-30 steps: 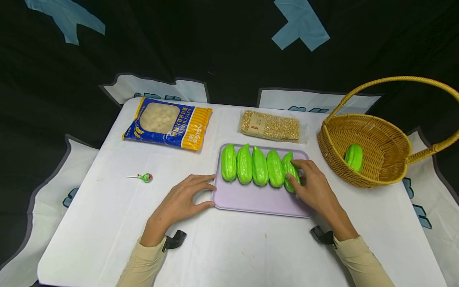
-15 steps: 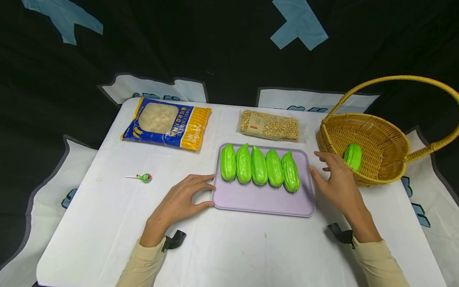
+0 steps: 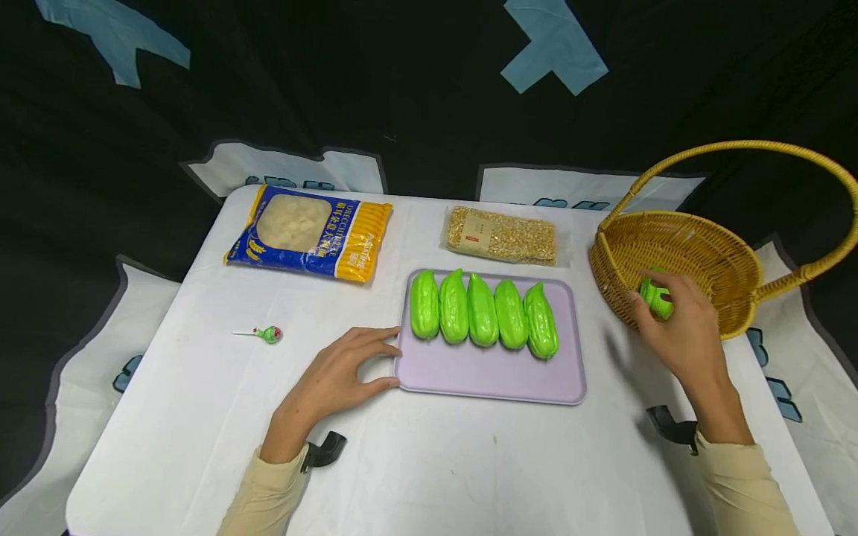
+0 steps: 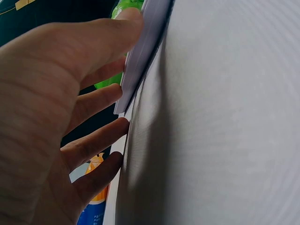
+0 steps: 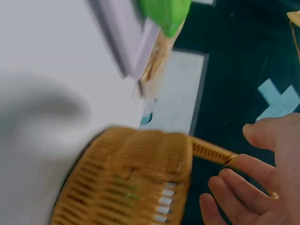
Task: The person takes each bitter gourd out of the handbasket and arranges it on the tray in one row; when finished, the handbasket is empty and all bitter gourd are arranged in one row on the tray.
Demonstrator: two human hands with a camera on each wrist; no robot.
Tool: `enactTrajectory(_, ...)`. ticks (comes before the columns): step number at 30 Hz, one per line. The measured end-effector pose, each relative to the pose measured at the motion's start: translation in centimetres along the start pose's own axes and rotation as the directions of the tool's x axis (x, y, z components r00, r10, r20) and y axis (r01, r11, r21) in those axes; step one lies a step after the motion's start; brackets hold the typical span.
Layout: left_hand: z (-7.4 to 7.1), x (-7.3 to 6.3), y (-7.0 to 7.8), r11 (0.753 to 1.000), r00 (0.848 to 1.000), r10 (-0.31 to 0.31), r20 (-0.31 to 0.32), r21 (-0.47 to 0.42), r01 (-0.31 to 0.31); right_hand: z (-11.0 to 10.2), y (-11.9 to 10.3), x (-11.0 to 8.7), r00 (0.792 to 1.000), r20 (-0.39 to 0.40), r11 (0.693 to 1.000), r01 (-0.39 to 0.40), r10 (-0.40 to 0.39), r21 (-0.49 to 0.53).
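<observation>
A lilac tray [image 3: 496, 378] bears a row of several glossy green bitter melons [image 3: 482, 313], side by side. My left hand [image 3: 342, 372] rests at the tray's left edge, thumb and fingertips touching its side, as the left wrist view also shows. My right hand [image 3: 687, 327] hovers over the near left rim of a wicker basket [image 3: 697, 242]. Its fingers reach around a single bitter melon [image 3: 658, 302] inside, partly hidden by the hand. In the right wrist view the right fingers [image 5: 243, 190] are spread and hold nothing.
A blue and yellow bag of pasta [image 3: 291, 223] lies at the back left. Behind the tray is a clear pack of yellow grains [image 3: 512, 237]. A lollipop [image 3: 271, 334] lies at the left. The basket's tall handle [image 3: 744, 145] arches above it.
My right hand has left the rightmost bitter melon on the tray and moved right to the one in the basket. The left hand has stayed at the tray's edge.
</observation>
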State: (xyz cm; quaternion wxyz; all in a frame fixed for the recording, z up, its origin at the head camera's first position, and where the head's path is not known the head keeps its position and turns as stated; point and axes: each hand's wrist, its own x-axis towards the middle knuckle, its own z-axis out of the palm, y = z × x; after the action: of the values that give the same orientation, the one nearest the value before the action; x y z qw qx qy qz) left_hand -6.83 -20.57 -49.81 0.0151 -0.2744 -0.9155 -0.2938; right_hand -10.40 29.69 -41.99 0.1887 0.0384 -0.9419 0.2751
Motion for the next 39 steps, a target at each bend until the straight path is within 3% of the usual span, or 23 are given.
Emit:
enactTrajectory(13, -0.1, 0.1, 0.0, 1.000, 1.000, 0.012, 0.000, 0.003, -0.012, -0.3, 4.3, 1.9, 0.979, 0.076, 0.982, -0.186, 0.189, -0.043)
enactTrajectory(20, -0.1, 0.2, -0.1, 1.000, 1.000, 0.030, -0.009, -0.003, -0.030, -0.1, 5.7, 2.6, 0.959, 0.169, 0.972, -0.213, 0.226, -0.096)
enactTrajectory(27, -0.1, 0.1, -0.1, 0.999, 0.999, 0.033, -0.014, 0.001, -0.033, -0.5, 6.2, 3.9, 0.905, 0.297, 0.951, -0.272, 0.305, -0.149)
enactTrajectory(39, -0.1, 0.0, 0.0, 1.000, 1.000, -0.005, 0.014, 0.014, 0.004, -0.6, 7.4, 4.8, 0.836, 0.407, 0.928, -0.303, 0.368, -0.218)
